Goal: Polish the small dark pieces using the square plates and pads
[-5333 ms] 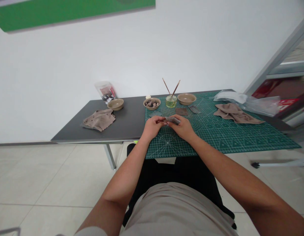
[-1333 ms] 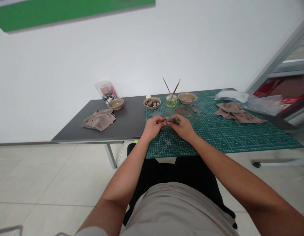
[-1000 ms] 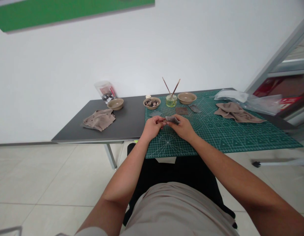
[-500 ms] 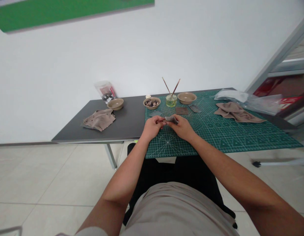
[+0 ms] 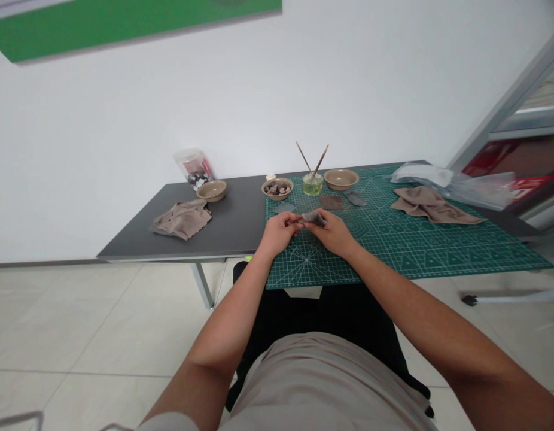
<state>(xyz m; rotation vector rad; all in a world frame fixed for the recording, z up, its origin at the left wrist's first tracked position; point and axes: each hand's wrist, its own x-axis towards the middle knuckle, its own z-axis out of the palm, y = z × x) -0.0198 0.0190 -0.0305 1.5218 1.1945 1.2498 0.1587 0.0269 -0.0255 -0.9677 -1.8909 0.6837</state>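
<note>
Both hands meet just above the near left part of the green cutting mat point(image 5: 384, 251). In my right hand point(image 5: 334, 232) is a bent grey piece of sandpaper point(image 5: 313, 219), gripped between thumb and fingers. My left hand point(image 5: 279, 231) is closed in a pinch, its fingertips touching those of the right; whatever small thing sits between them is hidden. Beyond the hands, a brown square sheet point(image 5: 331, 203) and dark grey sheets point(image 5: 355, 198) lie flat on the mat. A bowl of small dark and tan pieces point(image 5: 277, 190) stands past my left hand.
A glass jar of yellow-green liquid point(image 5: 312, 185) holds two brushes, beside a tan bowl point(image 5: 341, 179). Leftward are another bowl point(image 5: 212, 191), a clear plastic jar point(image 5: 194, 167) and a brown cloth point(image 5: 183, 219). A second cloth point(image 5: 432, 205) and a plastic bag point(image 5: 456, 182) lie right.
The hands keep nearly the same pose, with the sandpaper still in the right one. The whole view has shifted very slightly.
</note>
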